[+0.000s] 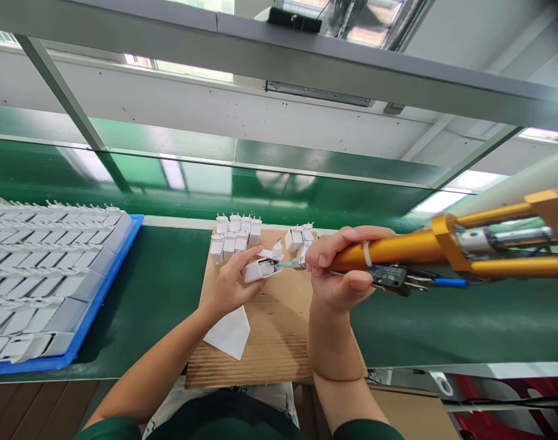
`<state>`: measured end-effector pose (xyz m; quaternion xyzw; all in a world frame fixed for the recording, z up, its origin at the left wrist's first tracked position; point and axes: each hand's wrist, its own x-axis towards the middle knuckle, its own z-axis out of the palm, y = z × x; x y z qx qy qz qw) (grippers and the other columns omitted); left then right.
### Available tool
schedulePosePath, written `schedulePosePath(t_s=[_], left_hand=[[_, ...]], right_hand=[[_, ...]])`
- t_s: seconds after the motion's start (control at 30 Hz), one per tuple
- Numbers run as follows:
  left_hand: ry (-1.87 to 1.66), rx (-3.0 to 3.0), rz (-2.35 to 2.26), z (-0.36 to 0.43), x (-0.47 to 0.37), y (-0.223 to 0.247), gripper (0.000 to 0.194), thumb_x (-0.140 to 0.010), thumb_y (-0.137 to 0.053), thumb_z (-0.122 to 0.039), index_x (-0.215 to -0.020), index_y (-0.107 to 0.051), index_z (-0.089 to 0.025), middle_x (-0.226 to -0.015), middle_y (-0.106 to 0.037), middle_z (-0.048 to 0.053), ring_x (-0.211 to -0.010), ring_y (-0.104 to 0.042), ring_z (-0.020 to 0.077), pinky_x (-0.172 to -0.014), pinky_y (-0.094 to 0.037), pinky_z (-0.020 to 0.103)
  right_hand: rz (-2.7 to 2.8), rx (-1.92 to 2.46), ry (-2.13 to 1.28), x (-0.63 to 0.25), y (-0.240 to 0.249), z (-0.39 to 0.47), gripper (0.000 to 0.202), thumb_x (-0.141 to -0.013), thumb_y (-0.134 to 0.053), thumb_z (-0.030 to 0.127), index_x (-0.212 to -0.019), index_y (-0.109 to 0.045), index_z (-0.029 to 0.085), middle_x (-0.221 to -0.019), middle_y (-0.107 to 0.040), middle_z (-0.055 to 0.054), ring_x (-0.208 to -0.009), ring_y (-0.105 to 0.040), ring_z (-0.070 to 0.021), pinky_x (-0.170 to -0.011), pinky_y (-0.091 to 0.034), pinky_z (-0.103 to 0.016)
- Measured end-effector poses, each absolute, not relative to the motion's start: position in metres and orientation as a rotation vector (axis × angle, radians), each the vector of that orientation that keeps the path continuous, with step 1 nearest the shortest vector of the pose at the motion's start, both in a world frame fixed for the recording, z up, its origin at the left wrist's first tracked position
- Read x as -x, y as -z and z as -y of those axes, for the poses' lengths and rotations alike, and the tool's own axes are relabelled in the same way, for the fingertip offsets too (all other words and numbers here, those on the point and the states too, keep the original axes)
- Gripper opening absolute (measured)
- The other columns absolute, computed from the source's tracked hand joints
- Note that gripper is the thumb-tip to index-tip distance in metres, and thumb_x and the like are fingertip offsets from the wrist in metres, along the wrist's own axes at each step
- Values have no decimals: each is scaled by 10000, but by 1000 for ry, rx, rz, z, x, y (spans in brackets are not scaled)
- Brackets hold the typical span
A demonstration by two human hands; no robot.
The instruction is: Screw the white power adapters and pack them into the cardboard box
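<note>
My left hand is closed around a white plug adapter housing, tilted with its open end facing right. In my right hand is an orange dispensing gun, held level, with a small black switch on its side. Its thin light-blue tip points left and reaches the opening of the housing; whether it touches inside I cannot tell. Just behind the housing stands a white plug piece with its pins up.
A brown cardboard sheet lies on the green bench, with a piece of white paper on it. Several white plug adapters stand at its back left, more adapters at back right. A blue tray full of adapters sits left.
</note>
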<state>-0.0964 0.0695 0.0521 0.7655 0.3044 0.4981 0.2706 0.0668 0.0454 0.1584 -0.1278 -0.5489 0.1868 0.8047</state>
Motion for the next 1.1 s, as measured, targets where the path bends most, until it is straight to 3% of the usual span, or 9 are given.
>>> schedulePosePath(t_s=[0.27, 0.47, 0.6, 1.1], left_hand=[[-1245, -1884, -790, -72, 93, -44, 536, -813, -716, -205, -1314, -524, -207, -1180, -670, 92, -1074, -658, 216, -957, -518, 346], [-1139, -1658, -775, -67, 78, -30, 484, -791, -716, -221, -1239, -534, -216, -1157, -666, 79, -1007, -662, 201, -866, -532, 311], [-1114, -1512, -684, -62, 63, -25, 515, -784, -751, -257, -1227, -490, -230, -1034, -691, 37, -906, -664, 157, -866, -534, 296], [-1225, -1397, -554, -55, 41, -30, 575, -760, -799, -364, -1208, -457, -251, -1012, -669, 39, -920, -668, 179, -787, -551, 280]], right_hand=[[1191, 260, -427, -67, -158, -41, 392, -770, -773, 465, -1046, -639, 221, -612, -550, 45, -378, -419, -84, -298, -340, -241], [1218, 237, -410, -64, -158, -38, 401, -797, -726, 513, -1057, -632, 223, -601, -533, 50, -367, -395, -78, -295, -348, -238], [1236, 257, -403, -64, -157, -35, 408, -803, -700, 554, -1057, -617, 246, -600, -522, 57, -354, -370, -75, -291, -348, -235], [1234, 248, -436, -60, -159, -34, 378, -806, -713, 514, -1063, -605, 258, -604, -512, 68, -356, -411, -81, -309, -377, -234]])
